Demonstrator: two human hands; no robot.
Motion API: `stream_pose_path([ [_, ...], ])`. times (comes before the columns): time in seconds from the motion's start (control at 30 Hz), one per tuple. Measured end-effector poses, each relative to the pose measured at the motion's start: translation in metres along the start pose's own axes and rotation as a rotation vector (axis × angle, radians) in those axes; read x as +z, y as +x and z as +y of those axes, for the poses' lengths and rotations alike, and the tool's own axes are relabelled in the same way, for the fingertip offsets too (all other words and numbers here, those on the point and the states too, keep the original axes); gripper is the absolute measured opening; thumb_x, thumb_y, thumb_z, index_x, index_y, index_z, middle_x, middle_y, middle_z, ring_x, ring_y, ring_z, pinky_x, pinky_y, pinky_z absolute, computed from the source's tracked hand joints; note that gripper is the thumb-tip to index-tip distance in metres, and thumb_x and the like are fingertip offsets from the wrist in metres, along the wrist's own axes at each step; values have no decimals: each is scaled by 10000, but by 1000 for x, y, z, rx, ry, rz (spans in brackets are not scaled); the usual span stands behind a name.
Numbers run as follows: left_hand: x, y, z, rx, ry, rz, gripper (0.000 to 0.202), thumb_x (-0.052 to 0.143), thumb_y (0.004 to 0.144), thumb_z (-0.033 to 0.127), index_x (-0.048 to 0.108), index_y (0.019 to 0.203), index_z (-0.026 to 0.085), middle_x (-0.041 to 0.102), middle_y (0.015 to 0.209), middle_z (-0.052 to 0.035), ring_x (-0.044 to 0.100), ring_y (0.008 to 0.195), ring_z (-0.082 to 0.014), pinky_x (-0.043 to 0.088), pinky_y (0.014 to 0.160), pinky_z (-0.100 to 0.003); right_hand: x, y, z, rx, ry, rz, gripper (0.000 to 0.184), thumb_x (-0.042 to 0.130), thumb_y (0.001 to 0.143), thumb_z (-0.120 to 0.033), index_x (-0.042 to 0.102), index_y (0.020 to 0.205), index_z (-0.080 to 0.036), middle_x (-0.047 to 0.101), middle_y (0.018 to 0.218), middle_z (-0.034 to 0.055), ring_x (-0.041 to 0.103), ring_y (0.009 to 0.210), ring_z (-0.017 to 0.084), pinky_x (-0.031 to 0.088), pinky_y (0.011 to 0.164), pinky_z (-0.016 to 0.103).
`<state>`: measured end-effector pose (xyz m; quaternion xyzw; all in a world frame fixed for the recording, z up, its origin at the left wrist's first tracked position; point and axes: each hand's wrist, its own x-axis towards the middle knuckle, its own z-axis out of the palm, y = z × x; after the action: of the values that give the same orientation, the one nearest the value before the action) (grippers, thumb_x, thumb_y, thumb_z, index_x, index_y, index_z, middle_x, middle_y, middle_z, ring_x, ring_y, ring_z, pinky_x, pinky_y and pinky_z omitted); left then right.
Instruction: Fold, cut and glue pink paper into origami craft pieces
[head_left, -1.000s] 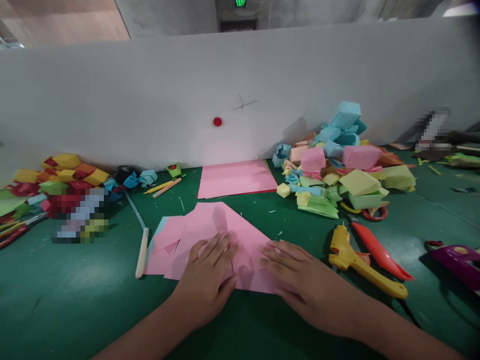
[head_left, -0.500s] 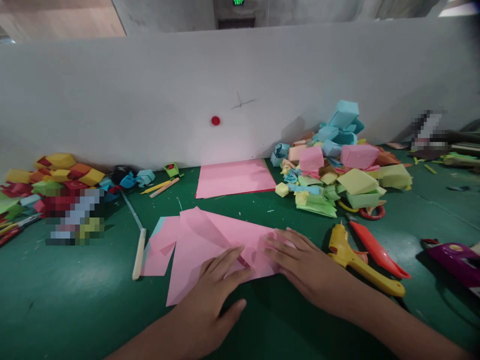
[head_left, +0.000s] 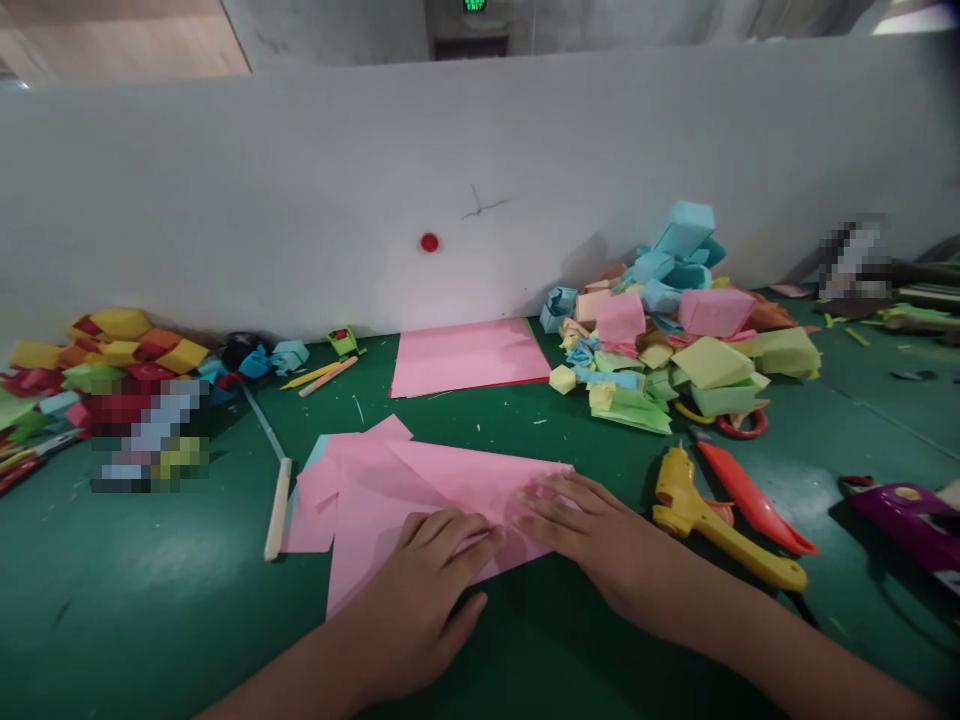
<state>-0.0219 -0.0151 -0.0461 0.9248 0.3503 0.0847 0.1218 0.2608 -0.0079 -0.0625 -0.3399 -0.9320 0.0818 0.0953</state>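
A sheet of pink paper [head_left: 390,540] with a raised fold lies on the green table in front of me. My left hand [head_left: 439,580] rests on its lower part, fingers slightly bent and pressing on the paper, thumb held apart. Over the paper's right end, my right hand [head_left: 577,520] lies flat with the fingers stretched out; its thumb is hidden. The fingertips of both hands almost meet at the fold. Smaller pink pieces [head_left: 311,525] and a bit of light blue paper stick out from under the sheet's left side.
A pink paper stack [head_left: 469,358] lies by the white partition [head_left: 337,200]. Folded paper pieces are heaped right [head_left: 712,362] and left [head_left: 135,335]. A yellow glue gun [head_left: 697,515], red-handled cutter [head_left: 754,495], purple tool [head_left: 904,520] and wooden-handled blade [head_left: 278,510] lie around.
The pink sheet has turned a little and its top left corner has come down, showing more of the piece beneath. Both hands have shifted slightly, their fingertips still at the fold.
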Motion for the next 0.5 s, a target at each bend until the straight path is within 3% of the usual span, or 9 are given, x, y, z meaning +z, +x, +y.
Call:
stream_pose_path([
  [0.17, -1, -1, 1, -10, 13, 28, 538, 549, 918, 185, 493, 1443, 288, 582, 1365, -72, 509, 1228, -285, 439, 1039, -461, -5, 0, 0, 24, -19, 45, 743, 420, 835, 16, 415, 1534, -237, 430, 1594, 63, 305, 1494, 248, 289, 1207, 531],
  [0.33, -1, 0, 3, -8, -6, 43, 372, 555, 899, 168, 591, 1258, 255, 572, 1369, -71, 489, 1258, -283, 414, 1066, -453, -11, -1, 2, 105, -56, 89, 547, 432, 982, -129, 438, 1519, -233, 424, 1596, 74, 395, 1436, 279, 395, 1136, 528],
  [0.5, -11, -1, -11, 12, 21, 147, 233, 491, 939, 173, 651, 1093, 243, 626, 1310, -74, 545, 1209, -261, 434, 1020, -428, -10, -4, 5, 128, -87, 77, 510, 458, 983, -151, 487, 1481, -256, 448, 1583, 48, 430, 1407, 293, 420, 1105, 533],
])
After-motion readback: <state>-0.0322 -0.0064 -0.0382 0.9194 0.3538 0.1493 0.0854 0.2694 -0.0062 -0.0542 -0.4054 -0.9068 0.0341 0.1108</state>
